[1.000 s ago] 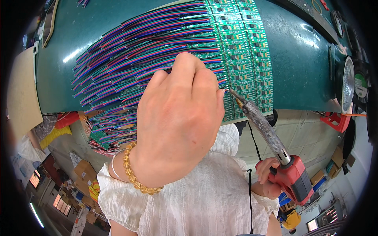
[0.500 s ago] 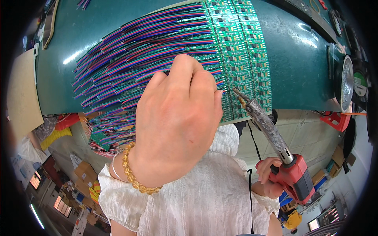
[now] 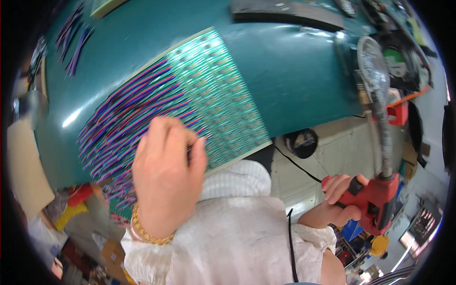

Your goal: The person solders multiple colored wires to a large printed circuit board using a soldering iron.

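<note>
I have the right hand's (image 3: 333, 212) grip wrapped around the soldering iron (image 3: 386, 156), its long barrel pointing toward the metal dish (image 3: 365, 53), well right of the circuit panel (image 3: 225, 102) on the tabletop (image 3: 294, 85). My left hand (image 3: 166, 173), nearer, curls over the wires (image 3: 124, 116); whether it pinches any, I can't tell.

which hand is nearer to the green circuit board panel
Left. The left hand is over the coloured wires along the green circuit board panel; the right hand is apart from it, off to the lower right, holding the soldering iron.
</note>
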Demonstrator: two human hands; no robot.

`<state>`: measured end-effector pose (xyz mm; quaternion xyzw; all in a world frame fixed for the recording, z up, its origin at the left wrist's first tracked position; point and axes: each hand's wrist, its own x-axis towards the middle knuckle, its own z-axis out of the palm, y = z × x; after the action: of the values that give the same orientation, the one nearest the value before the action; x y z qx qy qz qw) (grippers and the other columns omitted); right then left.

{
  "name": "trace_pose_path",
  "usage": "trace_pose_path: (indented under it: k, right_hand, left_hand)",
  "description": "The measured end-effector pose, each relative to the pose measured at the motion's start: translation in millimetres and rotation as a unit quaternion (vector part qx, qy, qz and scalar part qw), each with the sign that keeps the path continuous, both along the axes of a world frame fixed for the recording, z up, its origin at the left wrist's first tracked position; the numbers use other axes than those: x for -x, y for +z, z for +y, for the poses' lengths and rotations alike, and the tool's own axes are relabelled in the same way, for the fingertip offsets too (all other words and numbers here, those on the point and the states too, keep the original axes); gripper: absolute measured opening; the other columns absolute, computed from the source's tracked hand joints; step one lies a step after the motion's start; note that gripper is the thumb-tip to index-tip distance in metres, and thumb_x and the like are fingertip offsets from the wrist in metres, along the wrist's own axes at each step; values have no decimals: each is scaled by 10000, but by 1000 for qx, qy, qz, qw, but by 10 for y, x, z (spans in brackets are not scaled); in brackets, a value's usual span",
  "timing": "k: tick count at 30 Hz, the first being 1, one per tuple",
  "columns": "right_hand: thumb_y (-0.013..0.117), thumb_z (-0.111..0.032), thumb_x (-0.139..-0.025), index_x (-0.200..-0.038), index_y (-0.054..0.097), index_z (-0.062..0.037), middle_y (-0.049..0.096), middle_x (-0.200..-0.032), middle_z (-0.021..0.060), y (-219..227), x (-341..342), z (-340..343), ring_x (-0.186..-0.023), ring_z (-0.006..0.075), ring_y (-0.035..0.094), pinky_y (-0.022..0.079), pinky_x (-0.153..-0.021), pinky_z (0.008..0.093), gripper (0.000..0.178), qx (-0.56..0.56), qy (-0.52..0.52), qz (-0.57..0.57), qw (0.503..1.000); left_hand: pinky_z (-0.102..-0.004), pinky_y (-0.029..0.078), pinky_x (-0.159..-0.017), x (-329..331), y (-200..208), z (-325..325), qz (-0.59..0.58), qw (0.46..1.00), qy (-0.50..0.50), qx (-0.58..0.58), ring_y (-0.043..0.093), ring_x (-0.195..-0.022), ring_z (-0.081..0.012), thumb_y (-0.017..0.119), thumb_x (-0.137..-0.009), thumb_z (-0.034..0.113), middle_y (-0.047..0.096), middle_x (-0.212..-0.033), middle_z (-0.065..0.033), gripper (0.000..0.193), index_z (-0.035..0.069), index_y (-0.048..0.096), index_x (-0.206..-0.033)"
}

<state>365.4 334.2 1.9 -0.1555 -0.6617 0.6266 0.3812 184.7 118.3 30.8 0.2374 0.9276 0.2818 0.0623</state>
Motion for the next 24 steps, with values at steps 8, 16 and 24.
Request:
trace_pose_path:
  k: [8,16,24]
  right_hand:
    - [633,-375,-917,-1257,447,65,434,-529,16,-91,292,605,-435,128,430,392,-444,274,586,-27,-167,-66,983]
    - [537,-417,-961,-1337,405,43,365,-563,-25,-202,113,548,-476,76,350,325,-465,240,609,7,-82,-9,997]
    - [496,-442,-977,-1348,367,38,376,-565,-5,-188,364,313,-476,88,362,359,-477,248,620,41,16,-15,999]
  left_hand:
    - [-402,448,-664,5,-11,-143,1,999,39,-8,555,-767,-317,695,-747,1,529,-864,-130,159,13,547,-802]
    - [-376,463,-713,284,284,-422,161,987,-18,-6,539,-814,-298,734,-727,66,530,-876,-121,223,9,572,-868]
    - [-401,493,-823,2133,-181,-1274,284,940,116,147,599,-924,-315,674,-836,216,644,-927,-149,236,20,631,-960]
